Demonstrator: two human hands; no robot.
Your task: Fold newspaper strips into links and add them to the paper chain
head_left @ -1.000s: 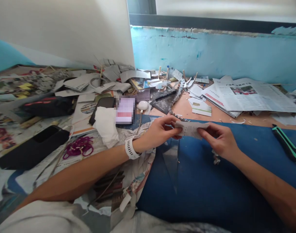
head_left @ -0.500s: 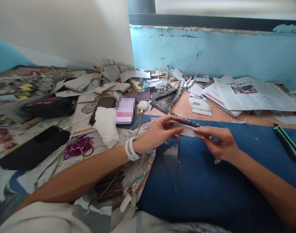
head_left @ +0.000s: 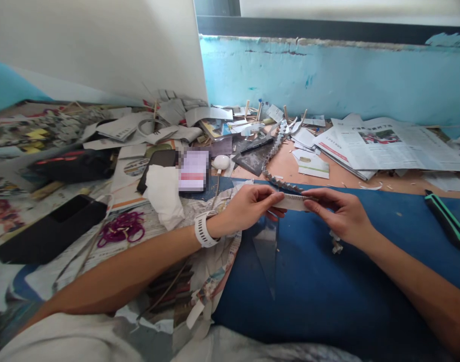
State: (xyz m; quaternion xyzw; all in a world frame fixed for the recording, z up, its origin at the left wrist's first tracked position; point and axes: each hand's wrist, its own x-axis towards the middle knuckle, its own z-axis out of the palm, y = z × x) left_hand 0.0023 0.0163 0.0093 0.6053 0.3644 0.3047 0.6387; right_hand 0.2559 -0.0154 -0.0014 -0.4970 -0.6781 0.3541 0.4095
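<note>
A narrow folded strip of printed paper (head_left: 293,202) is stretched level between my hands. My left hand (head_left: 254,203) pinches its left end between thumb and fingers; my right hand (head_left: 337,211) pinches the right end. Behind the strip runs a folded-paper zigzag chain (head_left: 274,151), which lies across the table and reaches toward my right hand. A small folded-paper piece (head_left: 337,246) shows below my right hand; whether it belongs to the chain is hidden. Beneath my hands, a clear triangular ruler (head_left: 267,251) lies on the blue mat (head_left: 308,301).
A green and black utility knife (head_left: 446,221) lies on the mat's right side. Newspapers (head_left: 410,143) are stacked at the back right. On the left are a lit phone (head_left: 193,171), white tissue (head_left: 164,196), purple string (head_left: 122,229), a black power bank-like slab (head_left: 52,229) and paper scraps.
My left thumb has straightened along the strip and my right fingers have spread over its end. More of the chain behind and the small piece below my right hand now shows.
</note>
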